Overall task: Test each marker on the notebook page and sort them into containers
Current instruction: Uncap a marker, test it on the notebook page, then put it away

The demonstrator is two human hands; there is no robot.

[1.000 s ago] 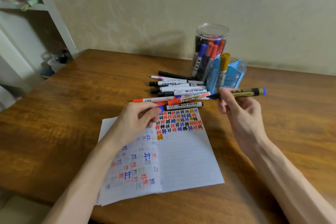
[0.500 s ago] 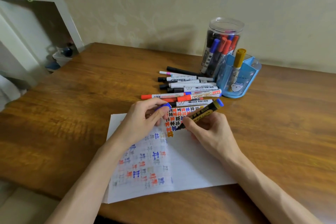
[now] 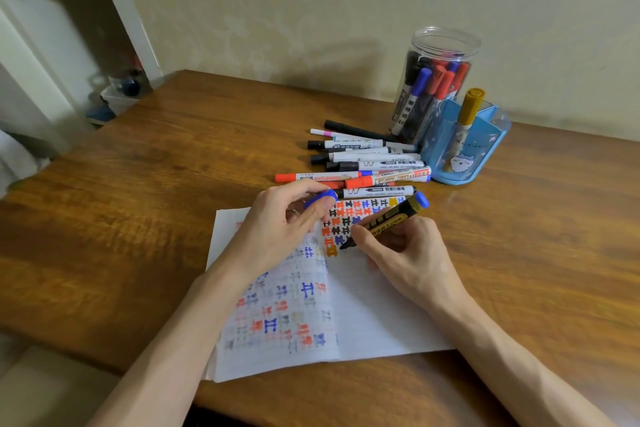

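An open lined notebook (image 3: 374, 319) lies on the wooden table, its pages covered in coloured test marks. My right hand (image 3: 408, 256) grips a black and yellow marker (image 3: 388, 220) with a blue end, its tip touching the right page just below the marks. My left hand (image 3: 277, 229) rests on the left page and pinches the blue cap (image 3: 322, 200). Several loose markers (image 3: 367, 166) lie in a pile beyond the notebook. A clear jar (image 3: 433, 87) holds several markers. A blue holder (image 3: 464, 149) holds one yellow-capped marker (image 3: 467, 111).
The wooden table (image 3: 156, 218) runs to a wall at the back. A white shelf unit (image 3: 69, 28) stands at the left with small items near the floor. The table's front edge is close below the notebook.
My right hand brought the uncapped marker down from above the pile onto the right page. My left hand stayed on the notebook with the cap.
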